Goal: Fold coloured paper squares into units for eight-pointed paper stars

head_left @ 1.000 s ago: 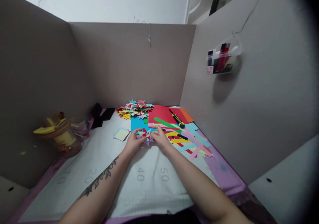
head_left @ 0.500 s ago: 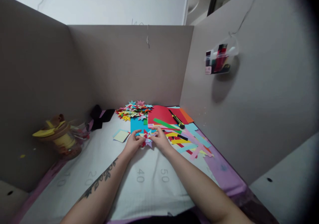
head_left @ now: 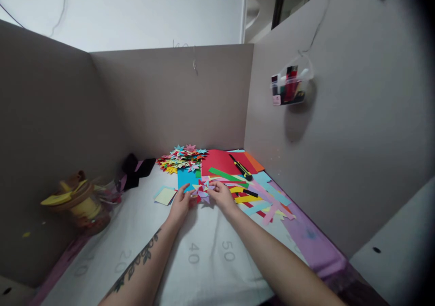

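Multicoloured folded-paper star [head_left: 203, 191]: showing formed points | right hand [head_left: 221, 195]: pinching it; left hand [head_left: 181, 202]: half-curling alongside, grip unclear | behind star: multicoloured paper-star heap [head_left: 183, 157] lying apparently finished | right of star: flat coloured-paper strips [head_left: 248, 199] lying unfolded

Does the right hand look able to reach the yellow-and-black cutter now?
Probably yes: the cutter lies uncovered, mostly on the red paper, and nothing tall stands between; but the right hand seems to hold the paper star.
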Motion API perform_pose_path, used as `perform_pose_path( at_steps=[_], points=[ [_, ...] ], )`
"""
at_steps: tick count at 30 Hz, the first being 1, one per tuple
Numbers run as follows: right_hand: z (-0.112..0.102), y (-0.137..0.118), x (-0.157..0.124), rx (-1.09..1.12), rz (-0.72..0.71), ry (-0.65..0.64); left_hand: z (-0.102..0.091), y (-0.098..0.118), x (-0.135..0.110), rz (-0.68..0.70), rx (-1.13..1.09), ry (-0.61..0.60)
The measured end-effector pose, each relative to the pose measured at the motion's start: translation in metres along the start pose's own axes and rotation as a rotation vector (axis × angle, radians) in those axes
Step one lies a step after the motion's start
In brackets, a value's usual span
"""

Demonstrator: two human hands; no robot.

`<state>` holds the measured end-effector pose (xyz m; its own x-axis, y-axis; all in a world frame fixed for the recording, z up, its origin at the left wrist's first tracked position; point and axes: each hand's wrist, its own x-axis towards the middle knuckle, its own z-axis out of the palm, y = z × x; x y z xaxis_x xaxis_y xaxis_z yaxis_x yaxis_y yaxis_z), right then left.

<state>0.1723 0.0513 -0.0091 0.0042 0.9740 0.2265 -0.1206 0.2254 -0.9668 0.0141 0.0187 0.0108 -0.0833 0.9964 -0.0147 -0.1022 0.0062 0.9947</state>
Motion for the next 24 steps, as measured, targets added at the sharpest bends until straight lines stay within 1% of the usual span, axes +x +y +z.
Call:
perform_pose_path(
  at_steps=[2,3,5,7,8,10,12,14,16,17,19,21,23,24],
  points=[
    [-0.003,-0.003,0.001,-0.022,-0.045,0.042,0.0,0.003,-0.001,-0.101,-0.084,0.027],
    [-0.005,-0.005,0.001,-0.038,-0.073,0.059,0.0,0.005,-0.001,-0.146,-0.119,0.022],
    [-0.007,-0.01,-0.002,-0.078,-0.134,0.063,-0.001,0.01,-0.002,-0.223,-0.184,-0.029],
    [-0.008,-0.016,-0.007,-0.141,-0.209,-0.004,-0.002,0.015,-0.002,-0.327,-0.318,-0.116],
    [-0.008,-0.019,-0.009,-0.228,-0.3,-0.078,-0.002,0.017,-0.002,-0.357,-0.356,-0.127],
    [-0.009,-0.023,-0.014,-0.349,-0.42,-0.185,0.0,0.021,-0.003,-0.323,-0.363,-0.125],
    [-0.01,-0.025,-0.017,-0.385,-0.448,-0.237,0.003,0.023,-0.006,-0.249,-0.305,-0.091],
    [-0.012,-0.025,-0.017,-0.354,-0.401,-0.181,0.006,0.023,-0.008,-0.214,-0.242,-0.026],
    [-0.012,-0.022,-0.016,-0.256,-0.281,-0.087,0.009,0.021,-0.009,-0.197,-0.197,0.021],
    [-0.012,-0.019,-0.015,-0.192,-0.196,-0.065,0.01,0.02,-0.009,-0.188,-0.178,0.031],
    [-0.01,-0.014,-0.015,-0.073,-0.019,-0.099,0.012,0.015,-0.008,-0.169,-0.142,0.034],
    [-0.006,-0.01,-0.018,-0.025,0.104,-0.198,0.013,0.012,-0.009,-0.165,-0.107,0.027],
    [-0.002,-0.007,-0.022,-0.072,0.13,-0.25,0.014,0.01,-0.01,-0.164,-0.046,0.019],
    [0.0,-0.007,-0.025,-0.115,0.124,-0.25,0.014,0.01,-0.01,-0.159,0.009,0.01]
  ],
)
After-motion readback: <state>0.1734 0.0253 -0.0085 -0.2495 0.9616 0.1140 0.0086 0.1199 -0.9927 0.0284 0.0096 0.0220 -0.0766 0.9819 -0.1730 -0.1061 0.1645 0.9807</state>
